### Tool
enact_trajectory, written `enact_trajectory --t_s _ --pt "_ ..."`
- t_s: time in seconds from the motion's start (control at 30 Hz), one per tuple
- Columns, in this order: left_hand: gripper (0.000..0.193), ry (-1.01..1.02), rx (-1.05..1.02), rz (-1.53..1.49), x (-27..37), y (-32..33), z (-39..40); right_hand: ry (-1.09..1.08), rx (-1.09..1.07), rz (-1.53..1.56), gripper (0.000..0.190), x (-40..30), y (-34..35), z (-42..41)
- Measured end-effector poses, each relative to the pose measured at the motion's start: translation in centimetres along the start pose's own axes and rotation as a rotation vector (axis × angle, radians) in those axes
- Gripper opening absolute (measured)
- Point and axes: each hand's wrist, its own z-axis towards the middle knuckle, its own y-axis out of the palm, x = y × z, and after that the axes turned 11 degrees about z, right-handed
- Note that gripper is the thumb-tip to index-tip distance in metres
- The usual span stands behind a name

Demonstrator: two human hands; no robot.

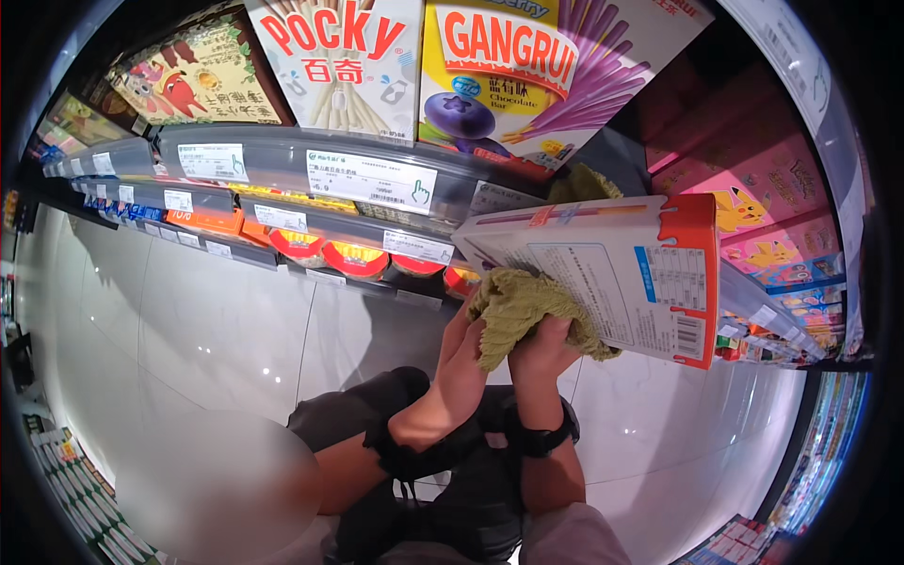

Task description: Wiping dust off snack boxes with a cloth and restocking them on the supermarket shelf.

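A snack box, white with an orange-red end, is tilted in front of the shelf, its printed back and barcode facing up. A crumpled olive-green cloth lies against its lower side. My left hand, with a black band at the wrist, grips the cloth's left part. My right hand, with a black watch on the wrist, is closed on the cloth beside the box; its fingertips are hidden. More green cloth shows on the shelf behind the box; whether it is the same piece, I cannot tell.
A Pocky box and a yellow and purple Gangrui box stand on the upper shelf, above price tags. Red-rimmed packs sit lower down. Pink boxes fill the right-hand shelf. Glossy tiles cover the floor.
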Motion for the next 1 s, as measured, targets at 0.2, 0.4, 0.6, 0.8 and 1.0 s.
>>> enact_trajectory --t_s 0.2,0.4,0.6,0.8,1.0 --pt "0.033 -0.006 -0.100 -0.066 -0.8 0.1 0.4 -0.061 0.094 0.037 0.039 0.8 -0.3 -0.2" --pt "0.042 -0.149 -0.170 -0.368 -2.2 0.7 0.1 0.021 -0.015 -0.082 0.044 -1.1 -1.5 0.6" --pt "0.039 -0.264 -0.036 -0.489 -3.7 2.9 -0.7 -0.026 -0.205 -0.290 0.051 -0.6 -5.6 0.5" --pt "0.036 -0.367 -0.097 -0.468 -3.0 2.0 -1.8 -0.341 -0.248 0.052 0.038 -1.0 -6.4 3.0" --pt "0.036 -0.367 -0.162 -0.359 -2.5 4.7 2.8 -0.606 -0.216 -0.257 0.034 -2.6 -7.2 3.0"
